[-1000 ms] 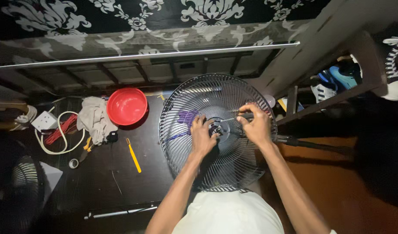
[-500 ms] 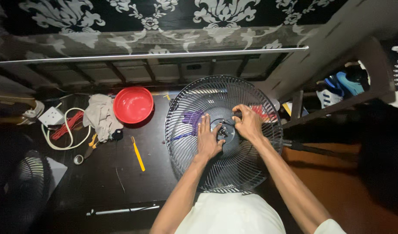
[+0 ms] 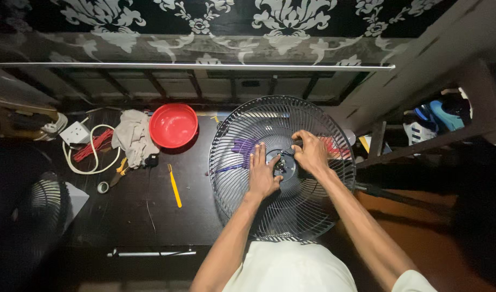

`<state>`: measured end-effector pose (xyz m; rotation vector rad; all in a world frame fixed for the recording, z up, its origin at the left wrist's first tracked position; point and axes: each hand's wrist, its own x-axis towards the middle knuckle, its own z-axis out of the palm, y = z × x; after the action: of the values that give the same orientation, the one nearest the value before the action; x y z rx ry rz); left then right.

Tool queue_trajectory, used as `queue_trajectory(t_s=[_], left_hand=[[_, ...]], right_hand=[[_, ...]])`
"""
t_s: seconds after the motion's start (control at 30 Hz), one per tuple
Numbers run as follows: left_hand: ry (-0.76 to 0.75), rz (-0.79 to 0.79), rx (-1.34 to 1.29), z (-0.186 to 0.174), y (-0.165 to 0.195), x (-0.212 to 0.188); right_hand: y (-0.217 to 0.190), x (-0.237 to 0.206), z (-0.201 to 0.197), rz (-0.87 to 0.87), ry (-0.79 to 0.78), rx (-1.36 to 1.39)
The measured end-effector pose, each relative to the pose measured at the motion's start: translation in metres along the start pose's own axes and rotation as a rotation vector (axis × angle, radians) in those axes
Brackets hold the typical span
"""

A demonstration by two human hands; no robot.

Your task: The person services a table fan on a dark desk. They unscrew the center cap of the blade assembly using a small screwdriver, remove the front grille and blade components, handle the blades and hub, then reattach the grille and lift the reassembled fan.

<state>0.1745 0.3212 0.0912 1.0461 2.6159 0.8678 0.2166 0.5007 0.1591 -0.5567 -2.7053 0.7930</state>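
Left hand [image 3: 263, 174] lies flat, fingers together, on the light, springy wire fan guard [image 3: 242, 130], right hand [image 3: 311, 152] curled at its stiffer hub [image 3: 283, 164], probably the firmest hold.

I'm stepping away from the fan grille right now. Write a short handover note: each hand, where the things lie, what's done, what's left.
Left hand: flat on the wire fan grille, fingers spread beside the hub, gripping nothing.
Right hand: fingers curled at the hub's upper right; whether it pinches a small part cannot be told.
Things: the grille lies flat on the dark table. Left of it lie a yellow tool, red bowl, grey cloth and coiled white cable.
Done: grille laid down, both hands at the centre.
Left: the hub work looks unfinished; hub parts sit in place.
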Motion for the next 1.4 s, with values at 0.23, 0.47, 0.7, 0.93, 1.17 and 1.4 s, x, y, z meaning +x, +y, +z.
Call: queue_trajectory(t_s=[0.23, 0.47, 0.7, 0.93, 1.17, 1.4], left_hand=[[-0.014, -0.015, 0.047, 0.003, 0.003, 0.003], [-0.088, -0.046, 0.143, 0.002, 0.008, 0.008], [-0.085, -0.035, 0.141, 0.004, 0.010, 0.008], [-0.088, -0.037, 0.140, 0.001, 0.014, 0.008], [-0.089, -0.028, 0.126, 0.001, 0.014, 0.008], [-0.066, -0.045, 0.080, 0.005, 0.013, 0.008]], right_hand=[[-0.004, 0.007, -0.002, -0.003, -0.056, 0.037], [-0.006, 0.015, -0.006, -0.166, -0.125, 0.002], [-0.004, 0.019, -0.005, -0.122, -0.164, -0.153], [-0.022, 0.018, -0.008, 0.020, -0.233, -0.186], [-0.020, 0.016, -0.008, -0.066, -0.196, -0.211], [-0.016, 0.019, -0.011, 0.093, -0.266, -0.208]])
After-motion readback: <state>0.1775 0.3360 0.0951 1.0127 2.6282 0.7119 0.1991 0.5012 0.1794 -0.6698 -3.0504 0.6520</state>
